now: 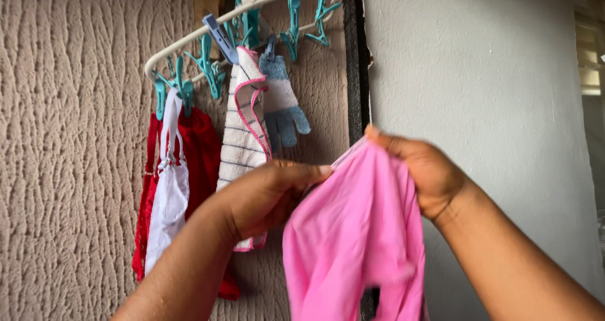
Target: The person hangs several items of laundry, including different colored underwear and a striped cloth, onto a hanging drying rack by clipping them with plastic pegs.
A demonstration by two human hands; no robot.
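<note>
Nearest, the pink cloth [356,245] hangs in loose folds at the lower middle, held up by its top edge between both hands. The left hand [268,198] is closed on the cloth's left corner, thumb pressed along the hem. The right hand [425,173] pinches the right part of the same edge, fingertips drawn together at the top. The hem runs taut between them and slopes up to the right.

Beyond the hands, up and to the left, a white hanger [189,40] with teal pegs [208,62] sits against a rough wall [69,151]. From it hang, left to right, a red garment [205,151], a white garment [169,201] in front of it, a striped cloth [242,132] with pink trim, and a small blue and white sock [282,103]. Some pegs at the far right end, near the dark frame [357,56], hold nothing.

By my reading, the step in hand is spreading the hem ready for pegging. The next move calls for lifting the edge to a free peg, and one hand must let go to squeeze the peg while the other keeps the cloth up.
</note>
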